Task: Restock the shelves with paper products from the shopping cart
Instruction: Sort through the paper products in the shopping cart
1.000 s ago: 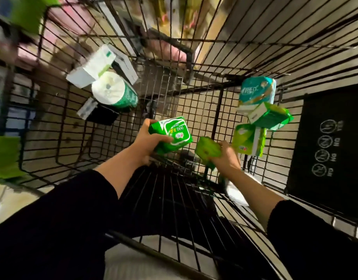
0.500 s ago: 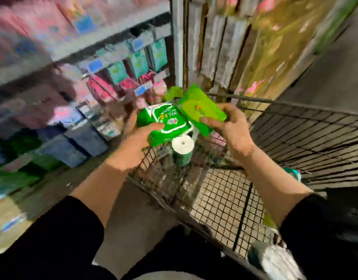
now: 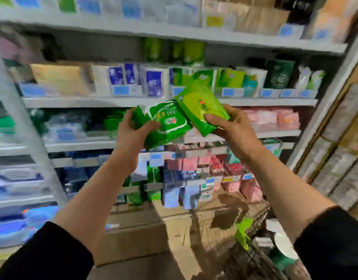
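Gripping a dark green tissue pack [image 3: 166, 124] with thumb on top and fingers curled under, the left hand [image 3: 131, 132] held it raised before the shelves [image 3: 77, 102]. The right hand [image 3: 232, 128] clasped a lime green pack [image 3: 200, 108] likewise, its lower corner touching the first. The shopping cart [image 3: 255, 257] sat low right.

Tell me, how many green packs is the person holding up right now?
2. A dark green pack is gripped in the left hand; a lighter lime-green pack is in the right hand, and the two packs overlap. More packs sit blurred on the shelves.
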Tool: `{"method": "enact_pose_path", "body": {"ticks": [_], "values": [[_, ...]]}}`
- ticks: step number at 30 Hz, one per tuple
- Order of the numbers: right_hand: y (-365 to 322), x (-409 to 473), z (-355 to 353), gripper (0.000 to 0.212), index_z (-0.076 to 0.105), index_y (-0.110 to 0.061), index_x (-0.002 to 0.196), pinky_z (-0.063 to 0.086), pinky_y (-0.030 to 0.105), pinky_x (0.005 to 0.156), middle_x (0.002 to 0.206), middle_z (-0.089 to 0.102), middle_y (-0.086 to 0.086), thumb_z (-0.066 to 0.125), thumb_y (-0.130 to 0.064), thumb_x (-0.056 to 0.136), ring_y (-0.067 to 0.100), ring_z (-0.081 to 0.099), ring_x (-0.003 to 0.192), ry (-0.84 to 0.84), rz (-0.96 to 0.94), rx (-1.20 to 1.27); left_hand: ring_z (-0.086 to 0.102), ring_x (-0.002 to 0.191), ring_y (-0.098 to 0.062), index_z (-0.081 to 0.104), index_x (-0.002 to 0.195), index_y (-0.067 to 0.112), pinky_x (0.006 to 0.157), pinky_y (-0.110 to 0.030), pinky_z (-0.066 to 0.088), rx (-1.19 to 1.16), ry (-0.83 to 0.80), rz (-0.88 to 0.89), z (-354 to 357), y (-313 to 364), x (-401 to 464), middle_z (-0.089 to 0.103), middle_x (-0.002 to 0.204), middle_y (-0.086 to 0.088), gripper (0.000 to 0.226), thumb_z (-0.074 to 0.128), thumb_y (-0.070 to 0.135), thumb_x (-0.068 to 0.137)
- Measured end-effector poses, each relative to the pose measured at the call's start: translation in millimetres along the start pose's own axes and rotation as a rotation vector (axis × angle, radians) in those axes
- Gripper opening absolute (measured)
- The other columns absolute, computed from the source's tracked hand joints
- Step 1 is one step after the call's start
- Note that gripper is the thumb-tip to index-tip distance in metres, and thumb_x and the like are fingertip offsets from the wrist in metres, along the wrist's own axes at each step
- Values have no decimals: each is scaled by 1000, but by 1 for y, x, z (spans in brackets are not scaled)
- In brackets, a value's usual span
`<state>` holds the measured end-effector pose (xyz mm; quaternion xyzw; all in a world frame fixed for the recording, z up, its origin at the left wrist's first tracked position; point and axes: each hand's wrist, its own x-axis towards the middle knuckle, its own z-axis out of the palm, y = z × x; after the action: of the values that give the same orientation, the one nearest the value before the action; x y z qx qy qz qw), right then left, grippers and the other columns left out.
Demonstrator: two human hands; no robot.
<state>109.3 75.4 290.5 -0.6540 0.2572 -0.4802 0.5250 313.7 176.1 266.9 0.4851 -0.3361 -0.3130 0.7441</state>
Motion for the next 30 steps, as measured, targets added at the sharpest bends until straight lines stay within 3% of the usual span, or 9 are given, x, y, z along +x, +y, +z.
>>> {"method": "enact_pose_path", "body": {"ticks": [3,8,10,14,18,23,25,28,30], "values": [[-23,31,62,29,61,-15,98,58,38,72,96,69,6,78,-7,77,19,69,77,-64,-61,3,68,96,-21,56,113,19,79,-38,59,7,92,93,-43,39,8,67,103,2,38,71,3,81],[-50,78,144,25,66,-14,97,59,36,73,95,71,8,78,-6,77,19,69,82,-183,-164,20,67,88,-19,54,116,15,65,-31,60,42,255,248,-95,91,19,66,100,-1,41,71,4,81],[-59,95,166,26,67,-17,96,58,30,67,93,72,4,78,-5,76,15,68,79,-228,-198,33,67,91,-23,55,111,16,69,-35,60,63,308,311,-110,107,28,68,97,-3,39,73,3,78],[-80,137,199,39,65,-11,101,60,42,77,97,70,11,85,-9,68,24,69,86,-262,-260,10,68,95,-26,57,103,23,73,-37,59,140,385,416,-128,134,49,68,102,-8,38,75,3,76],[-103,177,224,41,63,-8,101,60,44,76,103,69,15,86,-13,67,30,69,90,-325,-306,-1,67,96,-26,56,99,30,83,-42,57,189,454,511,-138,156,73,67,103,-7,40,76,4,75],[-115,213,252,40,60,-18,106,60,47,79,122,60,11,83,-18,73,26,65,103,-392,-376,-49,66,99,-25,55,106,26,74,-38,59,204,489,581,-152,169,98,65,109,-7,40,76,7,77],[-118,223,265,41,59,-21,107,60,46,79,123,59,13,83,-19,74,26,65,101,-382,-396,-65,66,99,-23,54,104,27,72,-35,59,191,486,594,-159,175,109,64,109,-5,40,76,7,77],[-130,238,288,47,55,-15,111,59,45,79,104,63,11,83,-18,74,27,66,97,-306,-429,-116,64,99,-17,53,110,23,75,-34,58,232,489,621,-175,184,128,63,106,1,45,77,8,76],[-144,246,306,57,52,-14,106,58,49,80,105,63,12,89,-28,66,27,65,98,-214,-463,-141,63,98,-15,53,112,24,76,-34,58,267,480,648,-191,192,141,63,106,1,47,78,10,75]]}}
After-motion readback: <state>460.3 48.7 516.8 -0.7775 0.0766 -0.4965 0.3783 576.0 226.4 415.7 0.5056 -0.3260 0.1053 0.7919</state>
